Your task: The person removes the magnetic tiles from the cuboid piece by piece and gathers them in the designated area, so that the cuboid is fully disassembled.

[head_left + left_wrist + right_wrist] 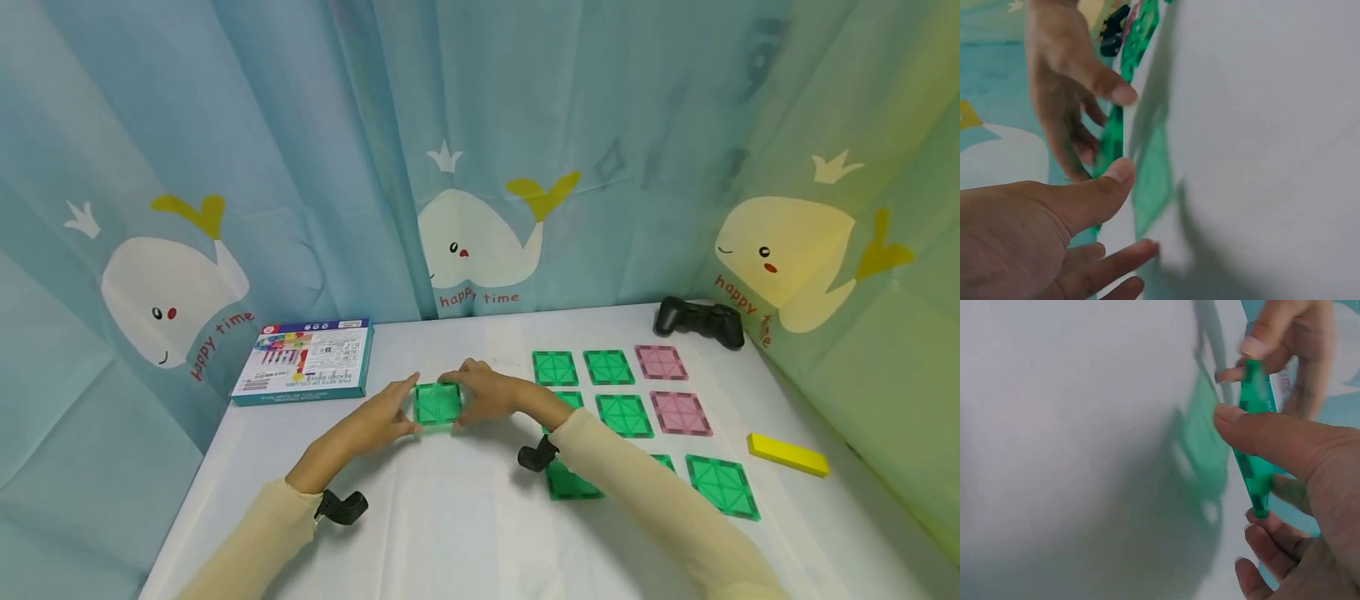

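A translucent green square magnetic tile (pixel 437 404) is held between both hands, lifted off the white table, its green-tinted shadow (pixel 1207 434) falling on the surface. At its left edge my left hand (pixel 373 423) pinches it with thumb and fingers. My right hand (pixel 489 393) grips the opposite edge, thumb on the near side and fingers behind. Seen from the right wrist, the tile (pixel 1252 464) appears nearly edge-on between thumb and fingers. To the right, beside and partly under the right forearm, lie rows of green tiles (pixel 625 416) and two pink tiles (pixel 680 413).
A flat boxed set (pixel 307 362) lies at the back left of the table (pixel 450 525). At the back right sits a black game controller (pixel 699 322), with a yellow block (pixel 787 455) nearer the right edge. A blue whale-print curtain (pixel 360 208) hangs behind.
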Demonstrator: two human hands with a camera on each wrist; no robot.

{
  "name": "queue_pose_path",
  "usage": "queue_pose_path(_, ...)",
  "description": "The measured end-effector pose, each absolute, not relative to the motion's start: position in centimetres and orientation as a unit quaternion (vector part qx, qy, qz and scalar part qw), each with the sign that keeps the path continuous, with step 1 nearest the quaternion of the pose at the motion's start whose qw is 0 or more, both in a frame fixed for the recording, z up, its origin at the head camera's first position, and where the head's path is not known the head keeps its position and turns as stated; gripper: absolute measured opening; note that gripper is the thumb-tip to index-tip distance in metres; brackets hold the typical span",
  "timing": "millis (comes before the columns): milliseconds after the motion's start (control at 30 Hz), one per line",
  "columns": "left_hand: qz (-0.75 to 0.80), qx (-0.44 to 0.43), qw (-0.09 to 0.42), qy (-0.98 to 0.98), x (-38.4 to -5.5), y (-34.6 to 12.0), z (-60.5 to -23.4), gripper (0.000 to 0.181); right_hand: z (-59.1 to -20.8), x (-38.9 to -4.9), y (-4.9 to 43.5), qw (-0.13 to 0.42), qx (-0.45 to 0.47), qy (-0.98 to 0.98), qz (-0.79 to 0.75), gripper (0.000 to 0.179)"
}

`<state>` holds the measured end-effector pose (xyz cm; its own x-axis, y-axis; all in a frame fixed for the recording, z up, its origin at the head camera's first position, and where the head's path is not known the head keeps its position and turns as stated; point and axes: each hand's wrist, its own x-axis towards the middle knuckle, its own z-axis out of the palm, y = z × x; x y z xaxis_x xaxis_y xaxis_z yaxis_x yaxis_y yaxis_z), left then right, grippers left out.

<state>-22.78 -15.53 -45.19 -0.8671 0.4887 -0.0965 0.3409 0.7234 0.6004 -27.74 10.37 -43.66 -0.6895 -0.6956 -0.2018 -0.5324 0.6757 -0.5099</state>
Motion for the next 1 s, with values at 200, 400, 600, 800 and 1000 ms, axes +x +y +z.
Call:
queue_pose_path(200,0.285,0.212,0.122,0.927,-21.4,-15.7,-46.5,0.086,-42.8,-25.5,13.9,0.196,-0.334,0.897,-0.212,0.076)
queue_pose_path(400,0.246,0.241,0.122,0.931,-20.0,-15.9,-47.7,0.072,-43.0,-22.1,17.6,0.192,-0.325,0.892,-0.248,0.074)
queue_pose_path(600,0.252,0.234,0.113,0.932,-19.4,-16.0,-47.7,0.069,-43.1,-18.5,18.9,0.164,-0.310,0.900,-0.257,0.074)
queue_pose_path(800,0.249,0.221,0.108,0.937,-19.2,-16.4,-47.5,0.067,-43.7,-17.0,18.3,0.142,-0.304,0.913,-0.233,0.076)
queue_pose_path(1000,0.260,0.221,0.106,0.934,-19.0,-16.7,-47.8,0.066,-44.5,-17.0,17.8,0.140,-0.291,0.925,-0.200,0.077)
